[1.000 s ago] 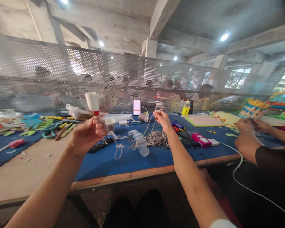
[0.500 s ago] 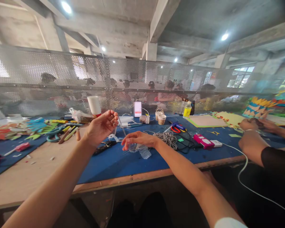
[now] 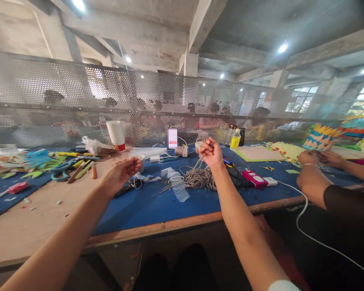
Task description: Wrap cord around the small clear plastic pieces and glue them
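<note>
My left hand (image 3: 124, 171) is over the left part of the blue mat (image 3: 133, 214), its fingers curled in a pinch near a white cup (image 3: 142, 161). Whatever it pinches is too thin to make out. Farther right, my right hand (image 3: 211, 153) is raised with thumb and fingers pressed together. A heap of grey-brown cord (image 3: 198, 178) lies beneath it, some strands rising close to the fingers; contact is unclear. Between the hands lie a translucent ribbed strip (image 3: 179, 186) and a slim pointed metal tool (image 3: 161, 190).
Scissors (image 3: 60, 172) and several sticks lie left, near a paper cup (image 3: 115, 135). A phone (image 3: 172, 138) and a cord spool (image 3: 181, 151) stand behind. To the right are a yellow-labelled bottle (image 3: 235, 140), a pink box (image 3: 255, 178) with a white cable, and a co-worker's hands (image 3: 309, 157).
My hands have moved apart. The right rose and went right, uncovering the strip and pointed tool; the left dropped slightly. The thin strand seen between them no longer shows.
</note>
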Demonstrator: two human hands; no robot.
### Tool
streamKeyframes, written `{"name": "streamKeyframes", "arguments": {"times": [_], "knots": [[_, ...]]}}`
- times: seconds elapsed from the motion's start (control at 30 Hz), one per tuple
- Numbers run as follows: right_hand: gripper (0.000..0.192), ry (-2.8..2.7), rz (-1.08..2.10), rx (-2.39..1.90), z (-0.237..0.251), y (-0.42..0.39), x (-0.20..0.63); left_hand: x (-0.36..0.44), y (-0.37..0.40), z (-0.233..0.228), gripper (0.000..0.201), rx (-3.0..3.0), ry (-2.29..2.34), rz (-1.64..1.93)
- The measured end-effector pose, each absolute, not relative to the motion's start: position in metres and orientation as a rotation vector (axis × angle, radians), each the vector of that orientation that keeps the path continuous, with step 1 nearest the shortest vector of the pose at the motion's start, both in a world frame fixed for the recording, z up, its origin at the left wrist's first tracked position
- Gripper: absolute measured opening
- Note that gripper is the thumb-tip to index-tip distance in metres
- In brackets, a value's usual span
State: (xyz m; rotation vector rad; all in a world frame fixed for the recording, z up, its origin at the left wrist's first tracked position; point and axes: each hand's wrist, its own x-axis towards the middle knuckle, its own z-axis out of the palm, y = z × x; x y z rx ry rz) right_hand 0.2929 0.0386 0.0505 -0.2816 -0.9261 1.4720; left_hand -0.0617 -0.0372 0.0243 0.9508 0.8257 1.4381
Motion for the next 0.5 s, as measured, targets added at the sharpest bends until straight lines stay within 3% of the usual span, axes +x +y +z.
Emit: {"name": "streamKeyframes", "arguments": {"times": [0.07,0.2,0.33,0.5], "knots": [[0.026,-1.033,1.473,-0.344,0.046,0.039,0.286,-0.059,-0.041,0.028,0.011,1.060,0.917,1.452],[0.026,-1.416,1.404,-0.539,0.037,0.029,0.251,-0.044,-0.051,0.051,0.020,1.185,1.004,1.639],[0.030,-1.756,1.446,-0.543,0.031,0.012,0.219,-0.011,-0.055,0.065,0.011,1.332,0.847,1.282],[0.034,-1.934,1.470,-0.532,0.024,0.005,0.215,0.015,-0.050,0.049,0.008,1.402,0.812,0.903]]}}
